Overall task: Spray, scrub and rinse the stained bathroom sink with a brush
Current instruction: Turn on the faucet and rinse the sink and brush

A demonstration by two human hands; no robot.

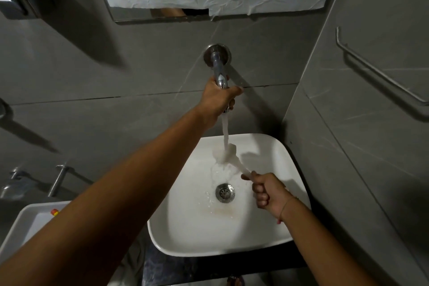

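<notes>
Two hands are busy over the white sink [274, 223]. The left hand [218, 97] reaches up, its fingers wrapped tight around the shiny wall tap [219, 69], and water [225, 132] pours down. The right hand [269, 193] is a closed fist on the white brush [232, 153] handle, holding the brush head under the stream, near the back edge of the sink. A brown stain [220, 212] (faint) sits just in front of the drain [225, 193].
</notes>
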